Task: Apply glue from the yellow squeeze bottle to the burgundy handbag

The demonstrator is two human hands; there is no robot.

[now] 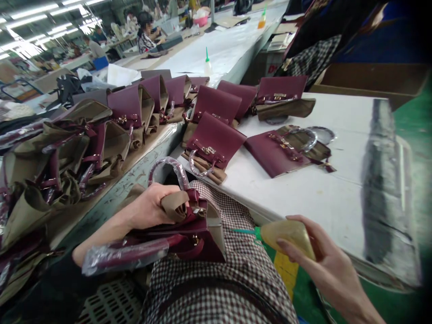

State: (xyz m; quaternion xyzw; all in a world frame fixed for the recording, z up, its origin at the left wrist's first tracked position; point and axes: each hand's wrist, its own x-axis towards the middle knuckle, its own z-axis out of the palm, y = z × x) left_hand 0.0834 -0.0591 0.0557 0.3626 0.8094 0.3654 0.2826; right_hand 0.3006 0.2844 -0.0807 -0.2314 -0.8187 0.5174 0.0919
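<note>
My left hand (153, 207) is closed around the upper part of a burgundy handbag (212, 240) that rests over my lap. Its handles are wrapped in clear plastic, and a fold of tan lining (175, 205) sticks out by my fingers. In my right hand (320, 252) lies a squeeze bottle (286, 236) of yellowish liquid, tipped sideways. The bottle's thin green nozzle points left at the bag's open side, a short gap away from it.
More burgundy bags, one of them lying flat (270, 155), are on the white table (340, 198) ahead. Several unfinished bags (124, 105) crowd the left bench. Another green-tipped bottle (207, 65) stands farther back. A co-worker (146, 33) sits in the distance. A plastic crate (111, 301) is below left.
</note>
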